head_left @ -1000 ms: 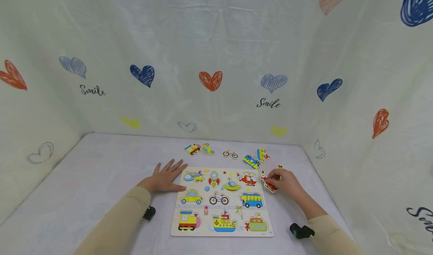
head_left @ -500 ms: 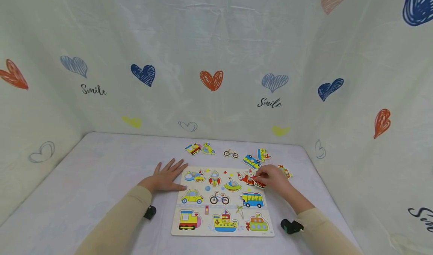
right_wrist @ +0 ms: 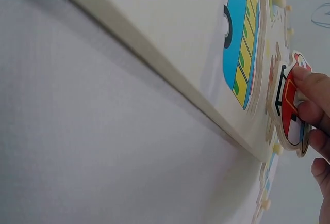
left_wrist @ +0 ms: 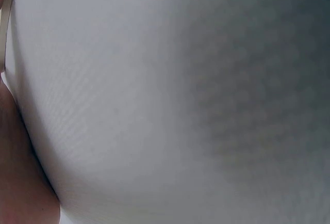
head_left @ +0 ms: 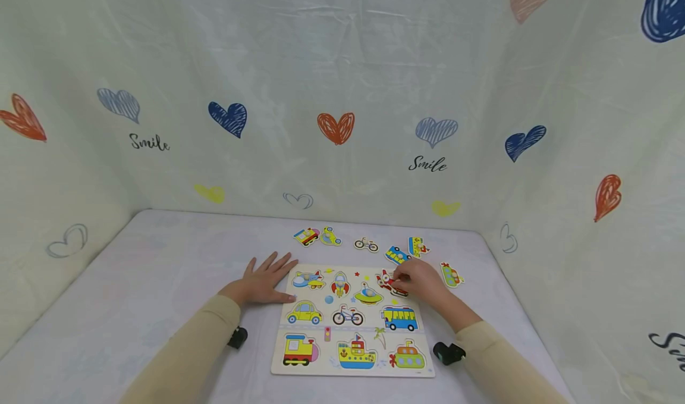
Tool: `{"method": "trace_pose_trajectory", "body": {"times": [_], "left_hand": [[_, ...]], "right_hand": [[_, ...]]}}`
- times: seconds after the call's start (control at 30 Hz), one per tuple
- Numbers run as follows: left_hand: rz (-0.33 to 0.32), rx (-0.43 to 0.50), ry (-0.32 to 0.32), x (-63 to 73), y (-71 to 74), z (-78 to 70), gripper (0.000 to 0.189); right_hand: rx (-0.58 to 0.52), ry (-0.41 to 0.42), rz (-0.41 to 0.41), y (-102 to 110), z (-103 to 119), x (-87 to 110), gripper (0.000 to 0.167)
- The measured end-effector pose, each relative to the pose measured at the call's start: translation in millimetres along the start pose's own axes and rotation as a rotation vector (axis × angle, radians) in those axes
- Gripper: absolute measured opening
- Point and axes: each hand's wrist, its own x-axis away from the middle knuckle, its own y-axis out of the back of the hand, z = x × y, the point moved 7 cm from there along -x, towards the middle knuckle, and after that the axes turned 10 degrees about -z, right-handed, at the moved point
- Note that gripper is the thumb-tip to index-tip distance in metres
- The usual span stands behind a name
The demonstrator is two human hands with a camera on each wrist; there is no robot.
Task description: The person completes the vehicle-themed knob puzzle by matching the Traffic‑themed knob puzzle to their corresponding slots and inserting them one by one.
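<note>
Pale tabletop: left hand spread, right grip pinching helicopter piece between fingertips.

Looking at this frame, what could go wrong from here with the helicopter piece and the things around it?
The right hand pinches the helicopter piece over the board's far right area; released out of line, it might sit crooked.

The bus piece lies right by that hand, so it could get nudged.

The left hand is at the opposite side edge; pressing at the far right might shift the board.
</note>
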Motion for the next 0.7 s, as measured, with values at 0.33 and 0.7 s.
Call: {"method": "trace_pose_trajectory", "body": {"times": [0.33, 0.7], "left_hand": [[0.001, -0.004, -0.004, 0.2, -0.8, 0.0, 0.097], [-0.002, -0.002, 0.007, 1.1, 1.7, -1.6, 0.096]], "right_hand": [[0.023, 0.028, 0.063, -5.7, 7.7, -7.2, 0.009], [-0.032, -0.030, 0.101, -8.3, 6.6, -6.7, 0.009]]}}
